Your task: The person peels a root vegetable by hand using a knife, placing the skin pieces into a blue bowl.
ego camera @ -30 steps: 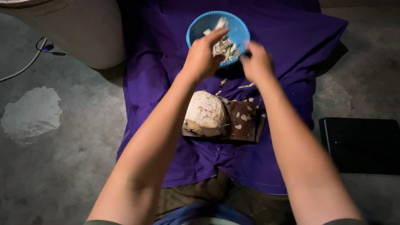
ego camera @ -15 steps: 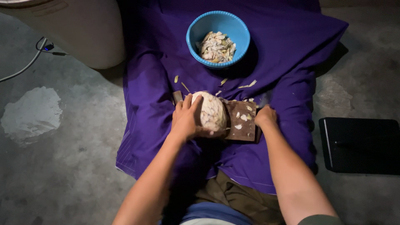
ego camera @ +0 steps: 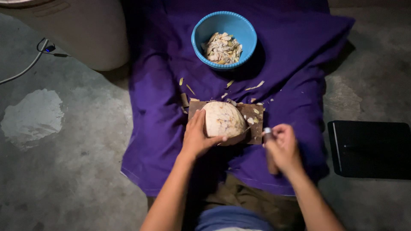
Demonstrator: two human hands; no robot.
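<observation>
A pale, partly peeled coconut (ego camera: 222,119) rests on a small brown wooden board (ego camera: 253,114) laid on a purple cloth (ego camera: 162,111). My left hand (ego camera: 198,136) cups the coconut's left and lower side. My right hand (ego camera: 281,145) is closed around a knife handle (ego camera: 269,143) just right of the board, a metal collar showing at its top; the blade cannot be made out. A blue bowl (ego camera: 205,32) farther away holds several husk shavings (ego camera: 222,48).
Loose shavings (ego camera: 256,86) lie on the cloth between bowl and board. A large pale container (ego camera: 81,30) stands at the upper left with a cable (ego camera: 25,68) beside it. A flat black box (ego camera: 370,147) lies on the concrete floor at right.
Both hands came back from the bowl to the board. My left hand settled on the coconut; my right hand left the board's edge and now grips the knife handle.
</observation>
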